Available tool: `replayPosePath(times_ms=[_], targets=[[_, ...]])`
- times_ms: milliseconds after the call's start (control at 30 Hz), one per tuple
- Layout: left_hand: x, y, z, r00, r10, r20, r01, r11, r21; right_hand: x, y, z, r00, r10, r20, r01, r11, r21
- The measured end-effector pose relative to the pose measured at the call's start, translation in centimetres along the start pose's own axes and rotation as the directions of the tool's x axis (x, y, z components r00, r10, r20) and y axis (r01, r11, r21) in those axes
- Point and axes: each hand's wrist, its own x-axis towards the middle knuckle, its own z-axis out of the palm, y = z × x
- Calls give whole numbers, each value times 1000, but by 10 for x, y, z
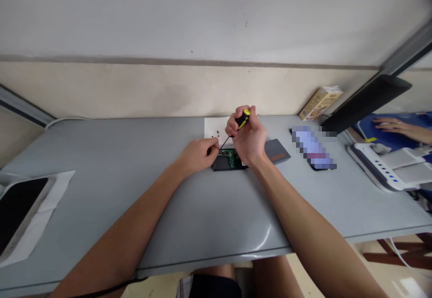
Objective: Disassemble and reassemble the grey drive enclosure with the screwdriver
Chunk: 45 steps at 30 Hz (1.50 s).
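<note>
A screwdriver (242, 119) with a black and yellow handle is gripped in my right hand (249, 138). Its thin shaft slants down to the left, and the tip meets the upper left part of a green circuit board (232, 157). That board sits in a small black case (221, 165) on the desk. My left hand (205, 153) is closed at the case's left edge, its fingertips close to the screwdriver tip; whatever they pinch is hidden. Behind the case lies a white sheet of paper (212, 126) with several tiny dark bits, possibly screws.
A dark grey flat cover (277, 151) lies right of the case. Farther right are a phone (312, 149), a carton (320, 103), a black upright panel (367, 102) and a white device (381, 167). Another person's hand (389, 125) rests beyond. A dark-screened tablet-like object (22, 208) lies at left.
</note>
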Motion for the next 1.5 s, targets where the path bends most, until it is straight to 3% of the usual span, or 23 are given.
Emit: replayPosePath(times_ms=[133,467,1500], targets=[[0,1,0,1000,6,-6,-6,1000,5,0,1,0,999,-9,40,7,999,42],[-1,-1,1,1000,1,-8,-1,1000,17,0,-1,1,1000,4,-25,-4,1000,-4],[0,-1,0,1000,7,0,-7,1000,10,2,0,-2,1000,1,2,-1,1000,12]])
